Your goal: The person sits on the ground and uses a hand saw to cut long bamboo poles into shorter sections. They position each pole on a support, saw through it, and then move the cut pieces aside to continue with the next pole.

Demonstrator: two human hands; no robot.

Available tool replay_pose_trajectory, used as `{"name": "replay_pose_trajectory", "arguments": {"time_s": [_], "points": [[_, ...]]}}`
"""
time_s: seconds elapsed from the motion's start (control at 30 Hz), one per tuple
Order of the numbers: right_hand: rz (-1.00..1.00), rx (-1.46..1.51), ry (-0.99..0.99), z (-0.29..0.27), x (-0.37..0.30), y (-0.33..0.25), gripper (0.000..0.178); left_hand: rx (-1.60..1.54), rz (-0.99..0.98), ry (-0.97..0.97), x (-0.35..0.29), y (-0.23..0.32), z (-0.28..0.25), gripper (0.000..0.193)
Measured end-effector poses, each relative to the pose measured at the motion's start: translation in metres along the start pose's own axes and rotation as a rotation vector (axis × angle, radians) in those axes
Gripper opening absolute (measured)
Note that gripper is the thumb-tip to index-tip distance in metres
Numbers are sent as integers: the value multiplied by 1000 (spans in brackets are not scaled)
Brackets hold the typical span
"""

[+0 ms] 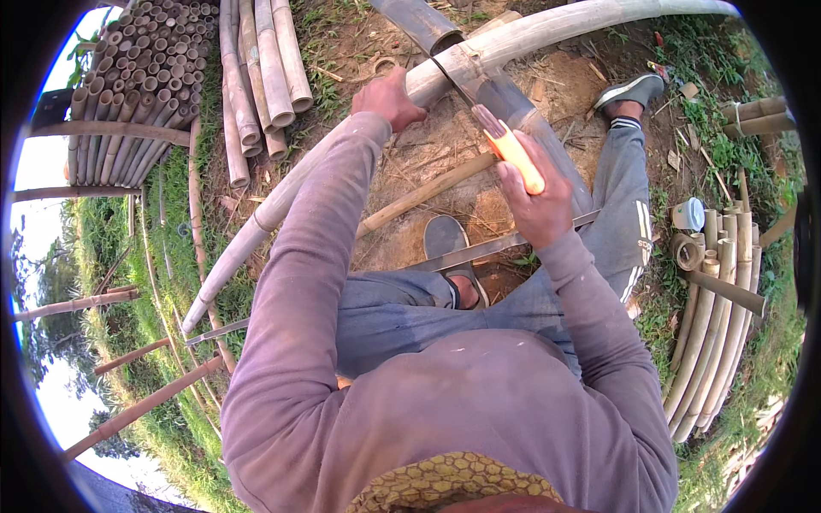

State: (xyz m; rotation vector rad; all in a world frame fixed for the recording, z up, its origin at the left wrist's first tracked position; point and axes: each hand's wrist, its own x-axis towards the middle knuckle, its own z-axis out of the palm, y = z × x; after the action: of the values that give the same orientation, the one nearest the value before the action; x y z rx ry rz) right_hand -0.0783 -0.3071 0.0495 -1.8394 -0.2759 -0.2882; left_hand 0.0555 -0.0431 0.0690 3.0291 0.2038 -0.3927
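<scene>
Because the long bamboo pole (359,141) lies slanted across the bare dirt in front of the seated person, raised at its far end over a short hollow bamboo section (419,21), its middle sits within easy reach of both arms. On the near-left stretch of that pole the left hand (389,98) presses down with curled fingers, seemingly to keep the pole from rolling. Just right of the pole's node, the right hand (534,201) is clenched round the orange handle of a knife (496,137), whose blade meets the pole at the joint.
</scene>
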Motion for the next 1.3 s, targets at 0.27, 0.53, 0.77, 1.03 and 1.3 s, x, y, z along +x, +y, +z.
{"name": "replay_pose_trajectory", "arguments": {"time_s": [0.27,0.53,0.77,1.03,1.3], "points": [[-12,-72,-61,-63,-83,-8,50,-18,10,-37,10,-2,14,74],[-36,-27,6,20,12,15,49,-16,18,-44,6,2,0,79],[-77,-71,-55,-45,-64,-3,51,-4,42,-90,-1,4,25,77],[-8,132,116,45,22,39,43,-28,117,-4,-34,2,7,74],[-75,-206,-263,2,-48,104,53,-199,313,-98,-90,-4,-2,80]]}}
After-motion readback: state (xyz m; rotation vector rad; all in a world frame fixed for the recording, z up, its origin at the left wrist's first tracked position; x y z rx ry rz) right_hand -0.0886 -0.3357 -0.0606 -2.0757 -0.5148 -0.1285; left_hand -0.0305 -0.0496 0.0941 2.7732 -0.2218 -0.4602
